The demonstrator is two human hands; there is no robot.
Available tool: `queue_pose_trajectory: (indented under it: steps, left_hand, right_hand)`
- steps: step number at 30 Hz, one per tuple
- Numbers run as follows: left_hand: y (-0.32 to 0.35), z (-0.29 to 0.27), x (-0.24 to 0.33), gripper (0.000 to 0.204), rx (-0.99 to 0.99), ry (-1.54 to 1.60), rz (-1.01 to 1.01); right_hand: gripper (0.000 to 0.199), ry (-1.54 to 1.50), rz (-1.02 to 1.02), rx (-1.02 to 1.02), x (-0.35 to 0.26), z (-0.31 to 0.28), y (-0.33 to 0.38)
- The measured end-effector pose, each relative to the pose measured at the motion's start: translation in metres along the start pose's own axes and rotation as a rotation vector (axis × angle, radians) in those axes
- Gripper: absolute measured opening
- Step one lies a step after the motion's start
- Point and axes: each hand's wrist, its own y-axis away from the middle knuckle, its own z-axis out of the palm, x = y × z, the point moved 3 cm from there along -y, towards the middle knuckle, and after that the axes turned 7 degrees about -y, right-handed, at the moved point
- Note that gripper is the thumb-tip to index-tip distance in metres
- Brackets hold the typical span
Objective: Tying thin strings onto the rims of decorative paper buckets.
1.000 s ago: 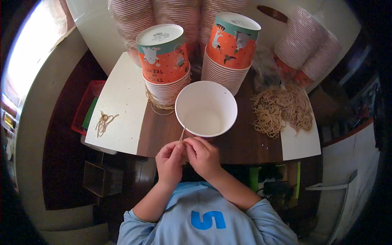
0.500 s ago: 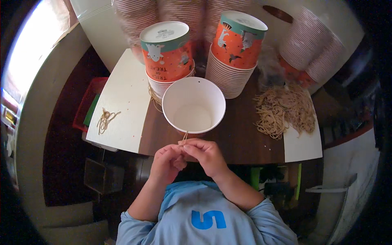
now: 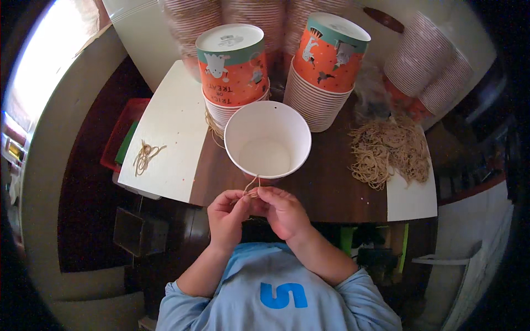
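An open white paper bucket (image 3: pixel 268 143) stands on the dark wooden table (image 3: pixel 326 187), just beyond my hands. A thin tan string (image 3: pixel 252 185) runs from its near side down to my fingers. My left hand (image 3: pixel 227 216) and my right hand (image 3: pixel 281 211) meet below the bucket's rim, both pinching the string between fingertips. My forearms in light blue sleeves come up from the lower edge.
Two stacks of orange printed buckets (image 3: pixel 233 71) (image 3: pixel 326 60) stand behind the white one. A pile of tan strings (image 3: pixel 389 150) lies at the right, a small bundle (image 3: pixel 144 156) on the white board (image 3: pixel 171 127) at the left. More striped stacks (image 3: pixel 430 60) sit at the back.
The view has shifted slightly; my hands stay together under the bucket, working the string end, which now loops up toward the bucket's near rim.
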Motion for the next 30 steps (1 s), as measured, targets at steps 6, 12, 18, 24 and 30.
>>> queue_pose_trajectory:
  steps: [6,12,18,24,30]
  left_hand:
    - [0.001,0.004,0.000,0.007,-0.070,-0.147,0.013]
    - [-0.002,-0.004,-0.004,0.006,-0.152,0.017,-0.081]
    - [-0.003,0.001,-0.001,0.005,-0.065,-0.049,0.007]
    - [-0.002,0.004,0.003,0.010,0.037,-0.300,0.225]
    - [0.001,0.003,0.010,0.021,0.031,-0.579,0.591]
  right_hand:
    - [0.017,-0.067,0.017,-0.013,0.002,0.000,0.000]
    - [0.017,0.193,-0.190,0.076,-0.002,0.004,0.003]
    - [0.017,0.019,-0.060,-0.030,0.001,0.005,0.005]
    - [0.017,0.061,-0.049,0.008,0.000,0.001,0.005]
    - [0.016,0.037,-0.045,0.036,-0.001,0.004,0.006]
